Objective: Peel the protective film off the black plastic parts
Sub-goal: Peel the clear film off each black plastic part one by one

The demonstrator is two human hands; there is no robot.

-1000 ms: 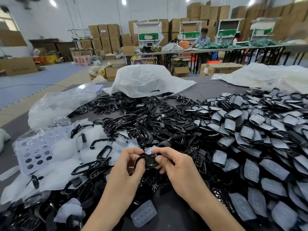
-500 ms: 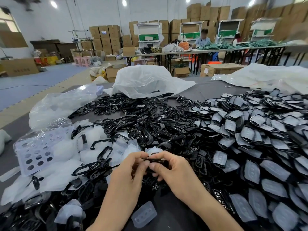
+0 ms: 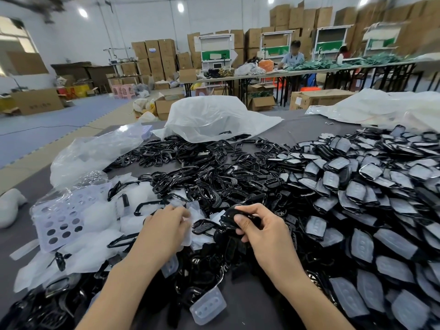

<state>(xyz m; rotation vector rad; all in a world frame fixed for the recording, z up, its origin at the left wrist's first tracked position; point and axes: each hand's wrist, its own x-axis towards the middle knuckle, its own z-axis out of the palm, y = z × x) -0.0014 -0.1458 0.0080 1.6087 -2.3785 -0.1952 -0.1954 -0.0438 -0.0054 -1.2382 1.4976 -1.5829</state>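
Right hand: clenched around one black part, thumb pressed on its glossy face, fingers wrapped behind. The part is lifted just above the pile, about midway along the tabletop's near edge.

Left hand: fingers curled down, pinching a clear film piece. It sits beside the part with a small gap between. How much of the film piece lies under the palm cannot be told.

Filmed parts: a large heap, each with a pale cover, fills the right side of the tabletop out to its right edge.

Bare frames: black, glossy, without film, piled across the middle and running toward the far edge.

Film heap: loose translucent pieces toward the left edge, under and just beyond the left hand. A holed sheet, pale lilac, lies on it.

White bag: crumpled, at the far edge, touching the bare frames.

One loose clear piece lies at the near edge, between the forearms.
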